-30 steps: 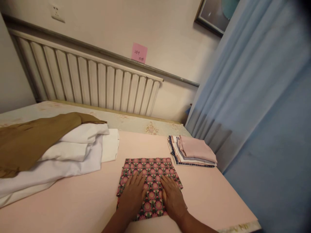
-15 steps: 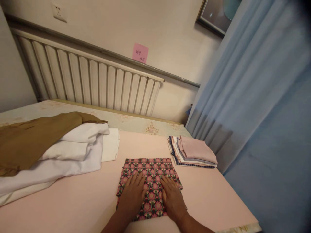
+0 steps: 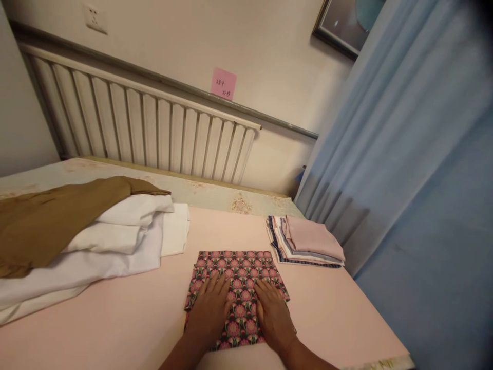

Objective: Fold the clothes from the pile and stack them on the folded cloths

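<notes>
A folded cloth with a pink flower print on a dark ground [image 3: 241, 310] lies on the pink table covering [image 3: 127, 318] in front of me. My left hand [image 3: 211, 306] rests flat on its left side, fingers stretched toward the far edge. On the right side of the same cloth, my right hand [image 3: 272, 311] lies palm down with its fingers extended. A strip of the print shows between both hands; their palms hide the parts beneath. Neither hand grips anything.
Folded cloths in a stack [image 3: 311, 240] sit at the right, topped by a pink one. Loose white fabric [image 3: 115, 246] and a brown cloth [image 3: 65, 216] are heaped at the left. A blue curtain [image 3: 385, 164] hangs along the right; a radiator [image 3: 154, 128] stands behind.
</notes>
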A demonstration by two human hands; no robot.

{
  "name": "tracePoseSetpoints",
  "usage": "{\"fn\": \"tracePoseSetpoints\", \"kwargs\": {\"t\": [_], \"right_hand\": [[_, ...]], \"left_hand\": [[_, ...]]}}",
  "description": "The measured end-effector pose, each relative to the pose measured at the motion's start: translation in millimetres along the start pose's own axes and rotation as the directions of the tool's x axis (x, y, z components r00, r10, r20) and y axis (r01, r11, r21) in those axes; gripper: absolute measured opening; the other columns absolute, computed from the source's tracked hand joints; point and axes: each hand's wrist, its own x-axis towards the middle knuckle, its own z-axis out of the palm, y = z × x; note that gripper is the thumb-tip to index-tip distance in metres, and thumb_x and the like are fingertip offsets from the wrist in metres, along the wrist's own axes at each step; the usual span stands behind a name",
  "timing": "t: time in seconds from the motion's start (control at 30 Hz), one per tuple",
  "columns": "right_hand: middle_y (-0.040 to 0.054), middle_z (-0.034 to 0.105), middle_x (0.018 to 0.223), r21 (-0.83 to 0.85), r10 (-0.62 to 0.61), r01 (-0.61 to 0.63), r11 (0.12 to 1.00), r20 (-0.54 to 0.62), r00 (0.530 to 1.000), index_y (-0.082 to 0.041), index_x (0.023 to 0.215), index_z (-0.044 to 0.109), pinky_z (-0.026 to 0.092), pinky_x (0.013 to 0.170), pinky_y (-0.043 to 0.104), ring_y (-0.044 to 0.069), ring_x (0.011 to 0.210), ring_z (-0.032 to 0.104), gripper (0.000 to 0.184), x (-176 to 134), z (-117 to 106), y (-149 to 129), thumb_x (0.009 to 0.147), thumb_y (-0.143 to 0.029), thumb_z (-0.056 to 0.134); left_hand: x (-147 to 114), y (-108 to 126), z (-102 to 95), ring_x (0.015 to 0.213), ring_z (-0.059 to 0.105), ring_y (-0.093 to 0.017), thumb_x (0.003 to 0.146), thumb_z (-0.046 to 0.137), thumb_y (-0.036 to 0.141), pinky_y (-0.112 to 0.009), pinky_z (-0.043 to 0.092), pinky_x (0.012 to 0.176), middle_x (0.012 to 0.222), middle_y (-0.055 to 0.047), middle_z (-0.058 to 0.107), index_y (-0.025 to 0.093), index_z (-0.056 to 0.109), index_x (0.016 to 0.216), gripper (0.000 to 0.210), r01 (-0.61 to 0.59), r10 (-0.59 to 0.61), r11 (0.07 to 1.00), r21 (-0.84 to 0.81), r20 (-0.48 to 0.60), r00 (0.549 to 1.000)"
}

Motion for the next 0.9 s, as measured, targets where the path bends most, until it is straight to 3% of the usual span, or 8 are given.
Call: {"fn": "tracePoseSetpoints", "kwargs": {"t": [0.9], "right_hand": [[0.0049, 0.055, 0.139, 0.000, -0.005, 0.005, 1.000, -0.007, 1.000, -0.022, 0.136, 0.053, 0.042, 0.109, 0.048, 0.023, 0.130, 0.049, 0.051, 0.3, -1.9, -0.6, 0.088, -0.010, 0.044]], "left_hand": [[-0.2, 0.5, 0.0, 0.133, 0.046, -0.026, 0.096, 0.038, 0.040, -0.047, 0.038, 0.108, 0.141, -0.004, 0.056, 0.027, 0.055, 0.135, 0.044, 0.016, -0.017, 0.998, -0.053, -0.011, 1.000]]}}
